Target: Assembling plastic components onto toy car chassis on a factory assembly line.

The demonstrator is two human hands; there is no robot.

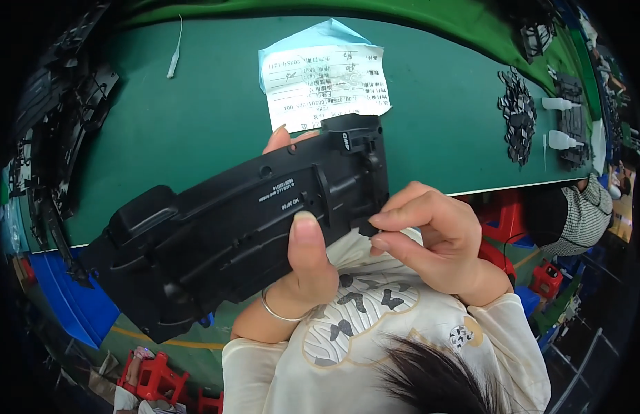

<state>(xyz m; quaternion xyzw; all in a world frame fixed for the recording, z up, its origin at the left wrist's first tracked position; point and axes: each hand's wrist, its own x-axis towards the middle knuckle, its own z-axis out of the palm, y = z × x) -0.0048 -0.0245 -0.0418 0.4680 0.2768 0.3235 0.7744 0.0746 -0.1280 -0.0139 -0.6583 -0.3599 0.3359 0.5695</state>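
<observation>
A long black moulded plastic part (230, 228) is held up, tilted, above the table's near edge. My left hand (310, 265) grips it from below, the thumb pressed on its face and the fingertips showing past its far edge. A silver bangle (278, 310) circles the left wrist. At the part's lower right corner, my right hand (427, 241) is closed in a pinch. A small black piece (363, 226) shows at those fingertips, against the part's edge; how it sits there is hard to make out.
A printed paper sheet (327, 86) on a blue one lies on the green table (203, 90). A white thin-tipped tool (174, 61) lies left. Black parts (75, 117) are piled far left. At right are small black pieces (518, 117) and white bottles (561, 140).
</observation>
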